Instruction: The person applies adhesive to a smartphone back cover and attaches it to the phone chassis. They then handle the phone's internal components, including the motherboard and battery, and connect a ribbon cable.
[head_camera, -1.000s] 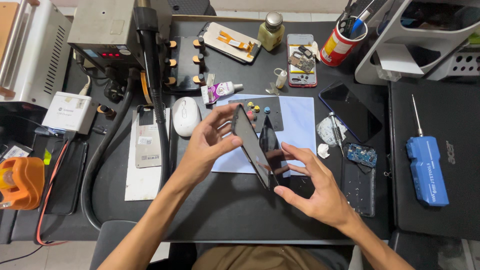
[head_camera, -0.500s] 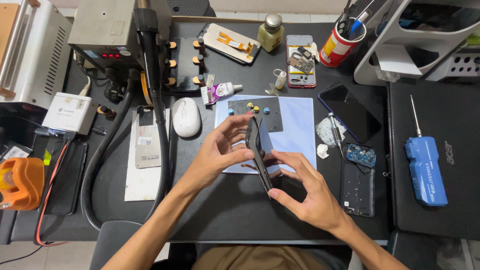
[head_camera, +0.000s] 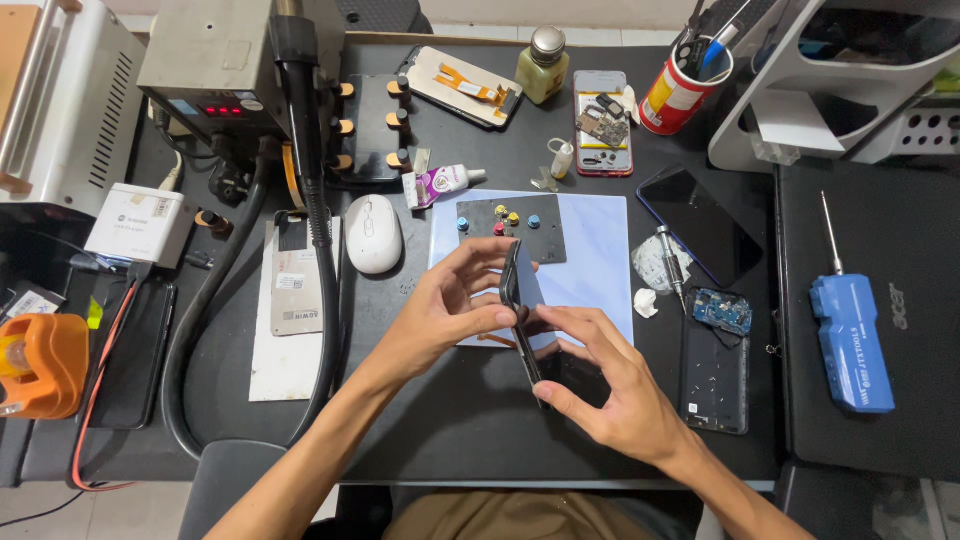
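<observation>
Gripping a thin black smartphone screen panel (head_camera: 520, 320) on edge, long axis running twelve to six o'clock. Pinching from nine o'clock with left hand (head_camera: 445, 315) fingers; clasping from four o'clock with right hand (head_camera: 610, 395), equally near.

Black phone (head_camera: 521, 325) seen edge-on. Pale lilac mat (head_camera: 590, 268) laid on black desk (head_camera: 440, 420). White mouse (head_camera: 373, 233) noted. Blue electric screwdriver (head_camera: 851, 343) observed. Red cup (head_camera: 673, 95) banded white. Orange tool (head_camera: 40, 365) seen at left edge.

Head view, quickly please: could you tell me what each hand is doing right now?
Left hand: shut on the phone screen panel, fingers at its upper edge.
Right hand: shut on the same panel's lower part.
</observation>
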